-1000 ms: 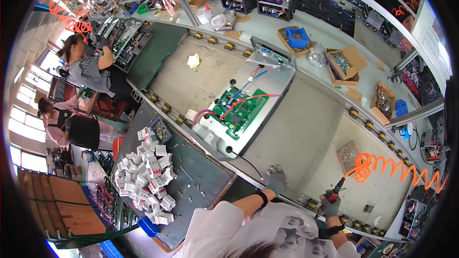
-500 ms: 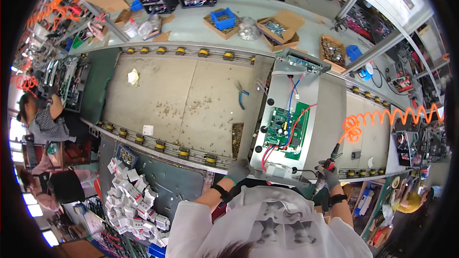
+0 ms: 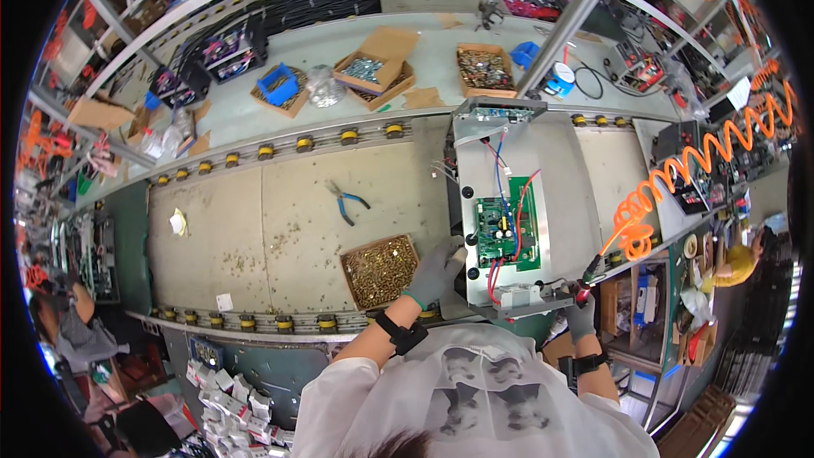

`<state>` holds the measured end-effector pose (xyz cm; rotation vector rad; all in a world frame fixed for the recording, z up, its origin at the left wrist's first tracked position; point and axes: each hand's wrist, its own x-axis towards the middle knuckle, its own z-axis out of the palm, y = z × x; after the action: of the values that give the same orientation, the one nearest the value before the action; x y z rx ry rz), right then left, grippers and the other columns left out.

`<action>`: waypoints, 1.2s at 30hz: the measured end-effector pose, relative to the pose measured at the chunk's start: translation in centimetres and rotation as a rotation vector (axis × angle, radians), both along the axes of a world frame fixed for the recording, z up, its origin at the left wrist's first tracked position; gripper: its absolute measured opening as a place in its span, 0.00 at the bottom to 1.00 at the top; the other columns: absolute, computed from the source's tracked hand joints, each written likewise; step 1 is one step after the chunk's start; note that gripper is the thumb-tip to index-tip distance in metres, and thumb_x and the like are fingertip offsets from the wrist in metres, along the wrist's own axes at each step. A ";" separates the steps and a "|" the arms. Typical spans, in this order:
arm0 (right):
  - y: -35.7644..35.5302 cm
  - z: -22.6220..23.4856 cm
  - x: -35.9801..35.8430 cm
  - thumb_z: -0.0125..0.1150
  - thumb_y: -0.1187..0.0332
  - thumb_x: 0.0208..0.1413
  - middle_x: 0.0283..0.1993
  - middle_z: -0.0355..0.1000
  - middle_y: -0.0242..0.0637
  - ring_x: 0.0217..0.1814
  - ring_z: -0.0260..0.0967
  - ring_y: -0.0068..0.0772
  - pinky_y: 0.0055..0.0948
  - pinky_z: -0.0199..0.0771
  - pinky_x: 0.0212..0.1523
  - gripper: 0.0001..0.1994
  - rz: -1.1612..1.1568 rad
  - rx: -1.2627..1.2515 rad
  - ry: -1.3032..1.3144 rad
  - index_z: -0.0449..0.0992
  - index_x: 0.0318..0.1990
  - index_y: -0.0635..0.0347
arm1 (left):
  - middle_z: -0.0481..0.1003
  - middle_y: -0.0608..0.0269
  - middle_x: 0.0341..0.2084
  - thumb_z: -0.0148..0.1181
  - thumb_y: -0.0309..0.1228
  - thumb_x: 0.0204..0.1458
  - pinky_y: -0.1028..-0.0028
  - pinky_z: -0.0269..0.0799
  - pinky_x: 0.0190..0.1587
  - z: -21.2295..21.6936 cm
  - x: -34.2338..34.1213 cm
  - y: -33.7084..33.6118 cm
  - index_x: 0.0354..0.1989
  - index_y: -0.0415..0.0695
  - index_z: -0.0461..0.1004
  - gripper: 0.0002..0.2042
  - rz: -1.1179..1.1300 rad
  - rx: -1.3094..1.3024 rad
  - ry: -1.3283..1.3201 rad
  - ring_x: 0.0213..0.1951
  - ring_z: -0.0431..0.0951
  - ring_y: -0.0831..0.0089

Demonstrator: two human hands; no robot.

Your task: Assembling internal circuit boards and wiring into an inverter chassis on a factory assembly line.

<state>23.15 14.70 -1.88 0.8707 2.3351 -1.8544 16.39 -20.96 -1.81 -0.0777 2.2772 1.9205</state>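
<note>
At the near left, a heap of white plastic parts (image 3: 237,411) lies on a dark table (image 3: 284,363). To its right, at the near edge of the pale worktop (image 3: 212,212), the gloved right hand (image 3: 581,318) has its fingers wrapped around a red and black screwdriver (image 3: 583,293), just beside the near right corner of a metal case (image 3: 475,161). An orange coiled hose (image 3: 636,229) runs from the screwdriver toward the far right. The gloved left hand (image 3: 437,276) is against the case's left side; whether its fingers grip the edge I cannot tell. Left of that hand sits an open box of small brass-coloured screws (image 3: 380,271). The case lies right of centre on the worktop, bearing a green circuit board (image 3: 527,242) with red and blue wires. Farther left lie blue-handled pliers (image 3: 349,203). Beyond the yellow rollers (image 3: 304,144), a far shelf (image 3: 326,42) holds a blue tray (image 3: 278,85), a clear plastic bag (image 3: 325,86) and cardboard boxes (image 3: 485,69) of small metal parts.
</note>
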 end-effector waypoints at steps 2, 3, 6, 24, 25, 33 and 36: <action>0.8 0.0 0.5 0.60 0.77 0.50 0.40 0.72 0.36 0.38 0.72 0.26 0.23 0.73 0.36 0.17 -0.116 -0.219 -0.052 0.66 0.48 0.62 | 0.74 0.49 0.36 0.50 0.42 0.54 0.65 0.70 0.42 1.1 -1.7 1.2 0.47 0.42 0.69 0.18 -0.028 -0.114 -0.071 0.37 0.76 0.57; 1.8 -0.5 0.5 0.60 0.77 0.50 0.40 0.72 0.36 0.38 0.72 0.26 0.23 0.73 0.36 0.17 -0.140 -0.218 -0.045 0.66 0.48 0.62 | 0.74 0.49 0.35 0.50 0.43 0.54 0.64 0.70 0.41 2.2 -2.8 1.9 0.47 0.42 0.68 0.19 -0.035 -0.225 -0.140 0.37 0.76 0.56; 3.8 -1.7 -0.5 0.61 0.76 0.49 0.37 0.72 0.35 0.35 0.71 0.25 0.23 0.73 0.34 0.14 -0.029 -0.273 -0.018 0.69 0.45 0.62 | 0.75 0.51 0.33 0.51 0.42 0.53 0.61 0.70 0.40 4.3 -6.9 2.7 0.47 0.42 0.68 0.19 0.031 -0.455 -0.100 0.36 0.75 0.54; 4.1 -5.4 -24.0 0.65 0.50 0.38 0.42 0.74 0.48 0.43 0.73 0.47 0.37 0.73 0.44 0.26 0.553 0.907 -0.550 0.74 0.39 0.62 | 0.72 0.55 0.37 0.56 0.31 0.45 0.59 0.70 0.41 1.7 -21.7 3.0 0.42 0.43 0.67 0.14 -0.062 -1.049 0.190 0.40 0.72 0.55; 4.0 -4.0 -24.7 0.63 0.48 0.39 0.42 0.74 0.49 0.43 0.73 0.47 0.38 0.73 0.44 0.26 0.720 1.013 -0.617 0.74 0.38 0.63 | 0.72 0.55 0.37 0.56 0.31 0.45 0.59 0.70 0.41 1.6 -21.4 2.8 0.42 0.43 0.67 0.14 -0.069 -1.048 0.187 0.40 0.72 0.55; -8.3 9.1 -28.9 0.55 0.69 0.49 0.35 0.72 0.34 0.36 0.71 0.36 0.34 0.72 0.35 0.10 1.090 0.795 0.568 0.75 0.40 0.52 | 0.73 0.57 0.30 0.56 0.31 0.45 0.62 0.68 0.40 1.2 -20.6 2.2 0.40 0.47 0.69 0.13 0.002 -0.616 0.328 0.36 0.73 0.57; -11.1 9.0 -31.2 0.53 0.71 0.48 0.43 0.70 0.31 0.43 0.70 0.34 0.32 0.71 0.38 0.11 1.419 1.179 0.867 0.76 0.39 0.48 | 0.74 0.57 0.27 0.56 0.31 0.46 0.61 0.69 0.37 2.4 -20.9 2.2 0.38 0.47 0.72 0.10 -0.125 -0.621 0.285 0.34 0.73 0.58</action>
<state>-8.03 3.58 7.10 -1.6398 2.7880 -0.1085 -4.50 -18.72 0.58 0.2741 2.9026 1.1650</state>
